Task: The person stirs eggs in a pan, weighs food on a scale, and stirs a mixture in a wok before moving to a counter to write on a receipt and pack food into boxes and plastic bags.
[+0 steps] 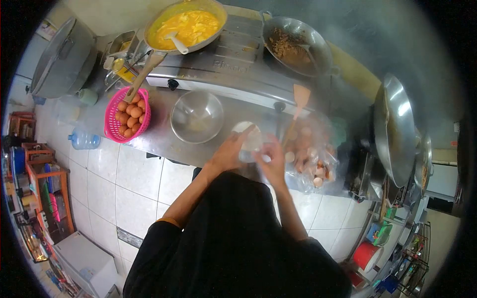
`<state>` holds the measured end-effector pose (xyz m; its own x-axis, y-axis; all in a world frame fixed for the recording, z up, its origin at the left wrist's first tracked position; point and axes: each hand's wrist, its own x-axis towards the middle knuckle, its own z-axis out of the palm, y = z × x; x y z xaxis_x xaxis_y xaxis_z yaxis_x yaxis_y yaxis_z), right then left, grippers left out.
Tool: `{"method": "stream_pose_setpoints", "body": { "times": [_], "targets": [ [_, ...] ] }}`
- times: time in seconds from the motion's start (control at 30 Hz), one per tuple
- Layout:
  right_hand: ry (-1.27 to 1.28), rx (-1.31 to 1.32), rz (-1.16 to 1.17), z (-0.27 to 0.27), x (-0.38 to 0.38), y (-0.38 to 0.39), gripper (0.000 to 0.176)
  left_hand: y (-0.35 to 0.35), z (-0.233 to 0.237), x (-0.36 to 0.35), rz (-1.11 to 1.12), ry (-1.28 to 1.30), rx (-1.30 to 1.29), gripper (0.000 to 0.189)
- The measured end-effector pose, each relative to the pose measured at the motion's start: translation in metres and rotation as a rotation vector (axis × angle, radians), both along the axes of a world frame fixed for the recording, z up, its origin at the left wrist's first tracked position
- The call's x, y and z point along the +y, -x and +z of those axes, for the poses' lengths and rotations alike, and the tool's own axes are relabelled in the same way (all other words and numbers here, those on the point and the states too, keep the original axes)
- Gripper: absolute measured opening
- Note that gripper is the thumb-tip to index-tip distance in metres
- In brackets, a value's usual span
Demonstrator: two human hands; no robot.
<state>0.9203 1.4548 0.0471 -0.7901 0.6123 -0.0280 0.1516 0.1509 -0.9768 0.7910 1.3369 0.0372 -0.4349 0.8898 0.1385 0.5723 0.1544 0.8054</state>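
My left hand point(229, 155) is wrapped around a pale, see-through container point(252, 141) with something white in it, held at the counter's front edge. My right hand point(272, 161) is at the container's right side, its fingers blurred and bent together. A small white piece shows by those fingers; what it is I cannot make out. Left of the hands stands a steel mixing bowl point(197, 117) with a little pale liquid in the bottom. To the right lies a clear plastic bag point(313, 154) of cracked eggshells, with an orange spatula point(300, 102) beside it.
A pink basket point(110, 119) holds brown eggs, a wooden utensil point(144, 77) leaning over it. On the stove point(231, 64) sit a pan of yellow egg mixture point(189, 27) and a wok point(318, 42) with brown food. Another large wok point(397, 129) stands at the right.
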Motion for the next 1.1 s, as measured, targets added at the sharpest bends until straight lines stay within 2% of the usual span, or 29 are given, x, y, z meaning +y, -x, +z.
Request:
{"method": "stream_pose_setpoints", "body": {
  "times": [0.03, 0.07, 0.13, 0.17, 0.23, 0.27, 0.33, 0.37, 0.43, 0.53, 0.57, 0.63, 0.7, 0.8, 0.87, 0.9, 0.93, 0.97, 1.0, 1.03, 1.1],
  "targets": [
    [0.286, 0.080, -0.020, -0.004, 0.011, -0.002, 0.053, 0.002, -0.003, 0.002, 0.053, 0.037, -0.026, 0.103],
    [0.289, 0.080, -0.021, -0.010, 0.022, -0.002, 0.053, 0.005, -0.007, 0.005, 0.105, 0.074, -0.053, 0.101],
    [0.067, 0.212, -0.179, -0.022, 0.045, 0.003, 0.038, 0.013, -0.028, 0.010, 0.140, 0.069, -0.048, 0.100],
    [0.068, 0.212, -0.186, -0.024, 0.053, 0.010, 0.038, 0.016, -0.038, 0.013, 0.176, 0.062, -0.046, 0.099],
    [-0.851, -0.072, -0.123, -0.029, 0.066, 0.023, 0.030, 0.018, -0.050, 0.021, 0.163, 0.040, -0.017, 0.098],
    [-0.852, -0.074, -0.130, -0.038, 0.071, 0.028, 0.030, 0.018, -0.055, 0.024, 0.160, 0.015, 0.011, 0.098],
    [-1.067, -0.283, 0.023, -0.064, 0.076, 0.034, 0.030, 0.017, -0.066, 0.028, 0.135, 0.035, -0.006, 0.097],
    [-1.071, -0.281, 0.025, -0.070, 0.076, 0.035, 0.030, 0.017, -0.067, 0.029, 0.119, 0.056, -0.022, 0.096],
    [-0.910, -0.400, 0.114, -0.082, 0.076, 0.035, 0.032, 0.015, -0.069, 0.027, 0.111, 0.057, 0.026, 0.095],
    [-0.973, -0.339, 0.097, -0.072, 0.071, 0.032, 0.033, 0.012, -0.072, 0.025, 0.121, 0.055, 0.083, 0.094],
    [-0.975, -0.336, 0.105, -0.049, 0.071, 0.036, 0.033, 0.013, -0.074, 0.025, 0.142, 0.051, 0.096, 0.095],
    [-0.980, -0.153, 0.082, 0.028, 0.073, 0.042, 0.033, 0.014, -0.070, 0.024, 0.165, 0.072, 0.089, 0.097],
    [-1.138, -0.128, -0.009, 0.074, 0.083, 0.047, 0.030, 0.013, -0.059, 0.022, 0.175, 0.098, 0.074, 0.098],
    [-1.197, -0.146, -0.083, 0.125, 0.106, 0.048, 0.024, 0.010, -0.037, 0.010, 0.189, 0.031, 0.035, 0.101],
    [-1.171, -0.245, -0.013, 0.132, 0.125, 0.046, 0.022, 0.002, -0.033, -0.003, 0.295, 0.004, 0.060, 0.102],
    [-1.101, -0.228, 0.028, 0.128, 0.124, 0.043, 0.021, -0.007, -0.044, -0.011, 0.305, 0.008, 0.053, 0.102],
    [-1.098, -0.231, 0.041, 0.123, 0.115, 0.039, 0.021, -0.019, -0.064, -0.020, 0.410, 0.014, -0.023, 0.100],
    [-0.980, -0.303, 0.161, 0.116, 0.102, 0.034, 0.020, -0.031, -0.081, -0.026, 0.514, 0.021, -0.101, 0.100],
    [-0.859, -0.375, 0.279, 0.108, 0.095, 0.031, 0.019, -0.042, -0.088, -0.029, 0.521, 0.028, -0.112, 0.100],
    [-0.855, -0.381, 0.290, 0.098, 0.094, 0.030, 0.019, -0.053, -0.095, -0.028, 0.560, 0.080, -0.136, 0.100],
    [-0.957, -0.207, 0.294, 0.083, 0.096, 0.033, 0.017, -0.059, -0.101, -0.014, 0.606, 0.124, -0.162, 0.101]
  ]
}}
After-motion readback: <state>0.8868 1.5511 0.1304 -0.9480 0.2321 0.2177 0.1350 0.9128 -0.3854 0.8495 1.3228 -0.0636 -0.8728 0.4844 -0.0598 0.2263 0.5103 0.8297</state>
